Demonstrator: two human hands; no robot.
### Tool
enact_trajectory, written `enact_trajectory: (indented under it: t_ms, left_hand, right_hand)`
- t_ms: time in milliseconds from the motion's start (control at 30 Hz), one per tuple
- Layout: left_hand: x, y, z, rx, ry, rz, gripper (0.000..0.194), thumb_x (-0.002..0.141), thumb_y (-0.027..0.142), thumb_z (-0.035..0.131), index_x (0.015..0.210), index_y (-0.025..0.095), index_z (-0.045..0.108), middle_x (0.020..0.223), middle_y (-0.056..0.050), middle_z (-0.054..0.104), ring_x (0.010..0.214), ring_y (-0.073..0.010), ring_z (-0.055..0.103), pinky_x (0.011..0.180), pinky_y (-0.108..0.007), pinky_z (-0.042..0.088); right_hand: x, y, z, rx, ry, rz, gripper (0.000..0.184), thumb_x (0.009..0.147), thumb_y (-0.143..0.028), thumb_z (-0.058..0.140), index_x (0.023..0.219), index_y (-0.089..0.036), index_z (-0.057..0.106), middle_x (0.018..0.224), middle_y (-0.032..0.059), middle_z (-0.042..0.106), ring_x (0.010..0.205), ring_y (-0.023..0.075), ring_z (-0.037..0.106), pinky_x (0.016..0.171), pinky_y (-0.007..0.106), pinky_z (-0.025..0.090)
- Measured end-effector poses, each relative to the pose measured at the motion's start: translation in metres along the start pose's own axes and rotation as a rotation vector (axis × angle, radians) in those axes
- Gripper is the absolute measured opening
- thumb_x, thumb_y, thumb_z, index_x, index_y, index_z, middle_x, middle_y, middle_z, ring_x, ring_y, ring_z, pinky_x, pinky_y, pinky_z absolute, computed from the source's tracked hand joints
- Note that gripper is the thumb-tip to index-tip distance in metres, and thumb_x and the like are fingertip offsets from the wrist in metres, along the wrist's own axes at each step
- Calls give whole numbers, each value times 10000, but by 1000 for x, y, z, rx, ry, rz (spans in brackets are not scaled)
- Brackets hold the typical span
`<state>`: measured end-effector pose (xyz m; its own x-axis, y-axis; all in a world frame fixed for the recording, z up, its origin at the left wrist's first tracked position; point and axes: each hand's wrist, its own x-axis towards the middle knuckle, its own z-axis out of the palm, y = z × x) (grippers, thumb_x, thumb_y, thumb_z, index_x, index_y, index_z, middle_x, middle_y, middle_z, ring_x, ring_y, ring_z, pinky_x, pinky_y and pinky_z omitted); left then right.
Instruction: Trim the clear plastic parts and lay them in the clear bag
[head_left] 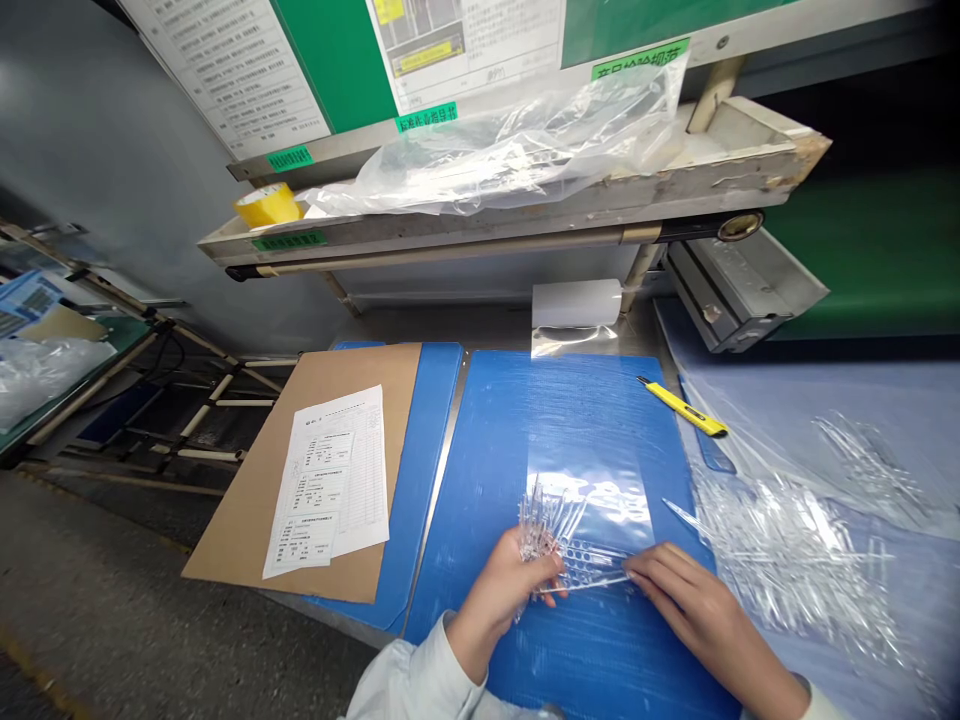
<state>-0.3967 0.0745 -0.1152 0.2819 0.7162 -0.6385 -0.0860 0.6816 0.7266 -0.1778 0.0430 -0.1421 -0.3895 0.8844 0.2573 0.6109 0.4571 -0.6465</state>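
Note:
My left hand point(504, 590) is closed round a bunch of thin clear plastic pieces point(551, 515), whose ends fan out above the fingers. From that bunch, clear strips with a row of round marks or holes point(589, 565) reach to the right. Thumb and fingers of my right hand point(694, 605) pinch the right end of a clear strip. Both hands are above the blue work board point(480, 500), over the near end of a sheet of clear film point(607, 490). A large pile of similar clear plastic pieces point(802, 550) lies just right of my right hand.
A yellow utility knife point(682, 407) lies at the board's right edge. Behind the film stands its roll point(576, 303). Printed papers point(330, 490) rest on brown cardboard point(397, 400) at left. Above is a shelf point(585, 200) with yellow tape point(268, 204) and plastic bags point(510, 150).

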Motion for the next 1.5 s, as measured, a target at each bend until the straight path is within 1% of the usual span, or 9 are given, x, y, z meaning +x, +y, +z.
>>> enact_trajectory:
  t_ms: [167, 233, 300, 433, 600, 767, 1000, 1233, 1500]
  left_hand:
    - [3, -4, -2, 64, 129, 100, 346, 591, 355, 710, 788, 145, 517, 593, 38, 536, 514, -115, 547, 428, -206, 390]
    - [5, -6, -3, 78, 178, 133, 312, 601, 331, 704, 769, 149, 514, 566, 48, 528, 480, -99, 521, 427, -205, 389]
    - [8, -7, -4, 86, 217, 158, 285, 597, 309, 705, 729, 154, 505, 519, 60, 512, 436, -84, 484, 421, -204, 378]
    - [10, -6, -3, 65, 267, 200, 255, 603, 294, 696, 701, 159, 502, 481, 65, 501, 415, -78, 457, 417, -204, 361]
    - [12, -4, 1, -27, 279, 214, 279, 599, 327, 698, 719, 149, 521, 464, 53, 513, 407, -83, 453, 435, -213, 359]
    - [14, -3, -3, -178, 318, 227, 296, 609, 347, 678, 765, 152, 517, 520, 54, 502, 470, -79, 473, 462, -198, 363]
    - [10, 2, -9, -236, 313, 209, 358, 545, 308, 744, 771, 138, 526, 526, 39, 532, 478, -88, 499, 468, -203, 373]
    - [10, 1, -9, -222, 338, 208, 373, 541, 330, 753, 767, 136, 529, 546, 22, 563, 475, -99, 522, 456, -209, 381]
    - [12, -3, -9, -161, 313, 204, 389, 528, 376, 756, 742, 141, 532, 526, 26, 553, 471, -105, 521, 450, -210, 381]
  right_hand:
    - [-3, 2, -4, 2, -166, 134, 220, 896, -291, 421, 879, -231, 632, 775, 26, 655, 738, 164, 633, 664, 282, 519]
    - [-3, 2, -4, 8, -201, 179, 247, 901, -310, 407, 870, -231, 640, 797, 28, 669, 758, 165, 643, 686, 281, 525]
    - [-3, 2, -3, 8, -176, 192, 257, 901, -326, 401, 890, -233, 640, 803, 30, 676, 764, 168, 650, 688, 282, 530]
    - [-4, 2, 0, -24, 7, 157, 229, 885, -346, 429, 997, -239, 598, 865, 37, 687, 788, 179, 660, 681, 285, 540]
    - [-3, 4, -1, -45, 44, 136, 160, 888, -302, 436, 872, -249, 586, 782, 13, 667, 720, 159, 651, 630, 261, 532]
    - [-3, 14, 1, -165, 179, 63, 150, 881, -286, 456, 869, -230, 595, 801, 35, 631, 748, 167, 615, 676, 300, 513]
    - [-8, 31, 9, -191, 143, 73, 153, 886, -288, 453, 888, -217, 588, 824, 46, 607, 776, 177, 586, 703, 337, 498]
    - [-7, 32, 11, -172, 125, 79, 153, 888, -292, 446, 891, -224, 583, 826, 43, 611, 778, 179, 591, 695, 342, 502]
    - [-6, 34, 13, -165, 115, 74, 144, 884, -281, 451, 906, -224, 582, 828, 35, 616, 788, 173, 594, 706, 335, 499]
